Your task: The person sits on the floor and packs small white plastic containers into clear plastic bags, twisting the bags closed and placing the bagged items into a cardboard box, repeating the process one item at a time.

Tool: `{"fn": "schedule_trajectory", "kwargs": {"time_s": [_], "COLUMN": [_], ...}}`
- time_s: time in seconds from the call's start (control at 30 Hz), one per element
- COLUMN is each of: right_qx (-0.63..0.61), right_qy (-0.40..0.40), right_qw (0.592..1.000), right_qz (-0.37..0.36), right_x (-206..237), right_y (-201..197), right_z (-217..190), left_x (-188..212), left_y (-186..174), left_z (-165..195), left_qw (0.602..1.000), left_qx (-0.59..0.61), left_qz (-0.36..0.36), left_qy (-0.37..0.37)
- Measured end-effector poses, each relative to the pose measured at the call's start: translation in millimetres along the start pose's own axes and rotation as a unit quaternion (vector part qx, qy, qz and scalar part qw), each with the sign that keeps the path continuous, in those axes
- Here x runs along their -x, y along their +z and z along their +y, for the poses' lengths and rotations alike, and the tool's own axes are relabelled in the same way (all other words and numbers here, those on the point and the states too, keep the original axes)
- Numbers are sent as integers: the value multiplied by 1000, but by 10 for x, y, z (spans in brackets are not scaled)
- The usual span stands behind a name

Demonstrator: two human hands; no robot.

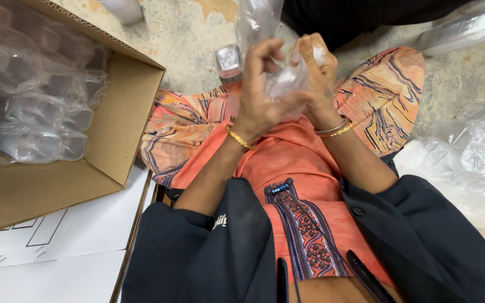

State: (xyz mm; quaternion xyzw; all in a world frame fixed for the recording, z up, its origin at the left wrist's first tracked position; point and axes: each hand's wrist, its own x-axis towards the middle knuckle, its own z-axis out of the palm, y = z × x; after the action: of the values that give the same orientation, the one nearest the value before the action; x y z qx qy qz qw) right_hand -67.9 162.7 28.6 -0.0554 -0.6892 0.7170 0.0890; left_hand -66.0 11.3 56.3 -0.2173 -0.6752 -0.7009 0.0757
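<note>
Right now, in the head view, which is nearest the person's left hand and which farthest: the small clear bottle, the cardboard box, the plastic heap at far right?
1. Small clear bottle, just beside the left hand.
2. Cardboard box, at the left.
3. Plastic heap, far right.

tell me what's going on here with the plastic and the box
A person sits on the floor with both hands raised over the lap. The left hand and right hand pinch a small clear plastic bag between them. A small clear bottle shows just behind the left hand. To the left, an open cardboard box holds more bagged clear bottles.
</note>
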Motion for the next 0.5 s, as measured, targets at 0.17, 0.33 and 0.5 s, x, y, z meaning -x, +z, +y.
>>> {"fn": "schedule_trajectory", "kwargs": {"time_s": [0.17,0.33,0.5], "right_qx": [53,-24,-170], "right_qy": [-91,-34,119], "right_qw": [994,999,977], "right_qz": [-12,-22,41], "right_x": [18,97,-39], "right_y": [98,149,-42], "right_z": [-39,2,237], "left_x": [-125,16,149], "left_y": [68,-5,-407], "left_z": [76,-193,-404], "left_qw": [989,980,893], "left_qx": [-124,197,347], "left_qz": [44,-1,-46], "left_qy": [63,-26,-283]}}
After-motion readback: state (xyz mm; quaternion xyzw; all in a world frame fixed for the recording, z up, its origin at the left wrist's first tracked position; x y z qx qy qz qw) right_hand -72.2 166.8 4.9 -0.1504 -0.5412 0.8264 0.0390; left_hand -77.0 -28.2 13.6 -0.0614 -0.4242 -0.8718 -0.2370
